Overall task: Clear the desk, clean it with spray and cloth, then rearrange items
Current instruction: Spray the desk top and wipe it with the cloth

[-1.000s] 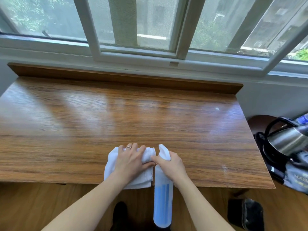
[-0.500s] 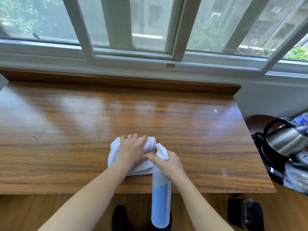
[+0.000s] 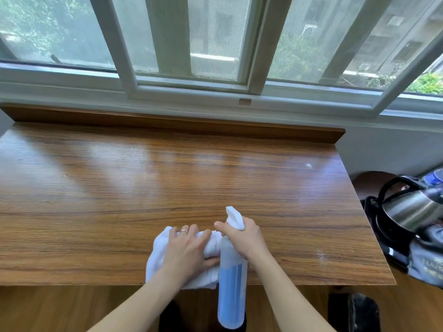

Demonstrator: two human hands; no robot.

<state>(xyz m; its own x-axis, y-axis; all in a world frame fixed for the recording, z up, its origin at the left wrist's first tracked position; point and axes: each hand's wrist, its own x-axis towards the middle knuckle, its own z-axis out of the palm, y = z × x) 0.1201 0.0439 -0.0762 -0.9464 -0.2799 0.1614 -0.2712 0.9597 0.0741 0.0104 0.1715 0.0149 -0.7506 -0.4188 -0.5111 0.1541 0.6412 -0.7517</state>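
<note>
One kettle (image 3: 412, 209) is set off the desk (image 3: 119, 200) at 3 o'clock. One cloth (image 3: 158, 255) is pressed at the desk's 6 o'clock edge by the flat left hand (image 3: 187, 252). One spray bottle (image 3: 231, 279) is gripped by the right hand (image 3: 244, 238).

Ahead of me a white-framed sliding window (image 3: 191, 87) looks out on trees and grey buildings. Off to my right, a steel kettle (image 3: 412, 209) with a black handle sits tilted among dark bags (image 3: 429, 262), in front of a brown round seat (image 3: 369, 180). Below me is wooden floor (image 3: 60, 307), with a black shoe (image 3: 354, 312) at the lower right.
</note>
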